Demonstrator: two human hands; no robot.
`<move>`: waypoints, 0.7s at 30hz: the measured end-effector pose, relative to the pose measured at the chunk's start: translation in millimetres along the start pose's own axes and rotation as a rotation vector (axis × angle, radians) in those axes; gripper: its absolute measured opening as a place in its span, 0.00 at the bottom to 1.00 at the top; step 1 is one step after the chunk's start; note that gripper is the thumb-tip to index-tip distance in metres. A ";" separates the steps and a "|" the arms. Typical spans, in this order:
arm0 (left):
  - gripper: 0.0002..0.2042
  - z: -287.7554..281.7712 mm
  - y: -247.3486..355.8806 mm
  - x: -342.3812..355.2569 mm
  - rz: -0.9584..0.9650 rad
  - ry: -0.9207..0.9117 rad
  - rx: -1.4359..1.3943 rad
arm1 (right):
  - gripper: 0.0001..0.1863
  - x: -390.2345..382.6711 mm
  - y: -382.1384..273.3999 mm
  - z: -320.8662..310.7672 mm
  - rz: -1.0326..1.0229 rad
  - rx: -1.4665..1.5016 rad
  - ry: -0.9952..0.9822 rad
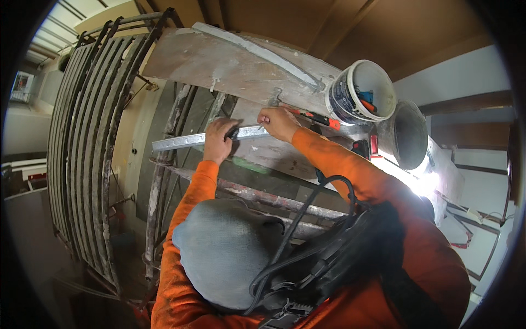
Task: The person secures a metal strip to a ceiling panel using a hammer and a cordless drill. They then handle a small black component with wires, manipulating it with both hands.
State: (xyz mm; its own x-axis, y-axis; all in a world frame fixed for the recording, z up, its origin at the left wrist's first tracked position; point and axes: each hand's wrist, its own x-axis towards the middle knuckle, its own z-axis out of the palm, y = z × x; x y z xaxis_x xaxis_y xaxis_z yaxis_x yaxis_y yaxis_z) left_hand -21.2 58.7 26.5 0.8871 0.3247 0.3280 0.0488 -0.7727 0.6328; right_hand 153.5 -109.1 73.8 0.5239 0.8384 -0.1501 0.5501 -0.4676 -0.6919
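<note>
Nearest to me, rounded grey cloth (224,255) fills the view at 7 o'clock, with black straps (383,236) and a looped dark cable (318,189) at 5 o'clock. Orange sleeves reach past it on both sides.

At 10 o'clock I see the left hand (219,140) with its fingers bent closed over a silvery metal strip (183,142). That strip lies nearly level across my view, from 9 o'clock to just above the centre, and a small dark thing shows beside the left fingertips. The right hand (279,123), at 12 o'clock, has its fingers curled in near the strip's right end; I cannot tell how far they are closed, or whether they have hold of anything.

Just beyond, toward 1 o'clock, a tool with a red-and-black handle (315,117) rests on the planks (181,52). A white-rimmed bucket (345,101) stands at 2 o'clock with blue and orange things inside. Next to it, toward 3 o'clock, I make out a grey bucket (408,137) above a glaring light (426,184). Slatted metal staging (90,148) fills 9 o'clock.
</note>
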 end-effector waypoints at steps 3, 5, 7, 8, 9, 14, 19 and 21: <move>0.27 2.7 18.8 -5.8 0.036 0.032 -0.028 | 0.07 -0.1 -10.9 10.8 -0.055 0.020 0.002; 0.22 9.1 31.8 -10.0 -0.053 0.079 -0.020 | 0.09 1.1 -22.5 21.9 -0.036 0.051 -0.001; 0.21 11.2 34.6 -12.8 -0.218 0.020 -0.045 | 0.10 7.3 -30.3 27.4 -0.013 0.056 -0.017; 0.20 13.0 34.3 -13.8 -0.306 -0.014 -0.056 | 0.11 8.9 -32.0 28.9 0.003 0.048 -0.033; 0.19 11.9 31.5 -15.3 -0.335 0.004 -0.071 | 0.11 11.2 -31.5 28.3 0.051 0.021 -0.045; 0.17 -12.8 1.1 -21.1 -0.579 0.207 -0.291 | 0.22 5.5 -14.6 29.7 -0.219 -0.211 -0.053; 0.17 -53.8 -37.4 -21.8 -0.232 0.254 0.233 | 0.31 -8.0 -11.2 36.4 -0.236 -0.329 -0.219; 0.18 -64.3 -44.0 -16.4 -0.199 0.086 0.190 | 0.29 2.2 -23.4 24.9 -0.310 -0.307 -0.207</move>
State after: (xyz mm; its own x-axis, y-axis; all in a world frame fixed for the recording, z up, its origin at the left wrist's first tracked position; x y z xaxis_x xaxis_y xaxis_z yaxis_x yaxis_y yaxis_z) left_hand -67.4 122.5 38.4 0.8095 0.5189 0.2746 0.3102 -0.7752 0.5503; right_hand 125.6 -89.3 72.0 0.1813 0.9750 -0.1289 0.8426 -0.2216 -0.4909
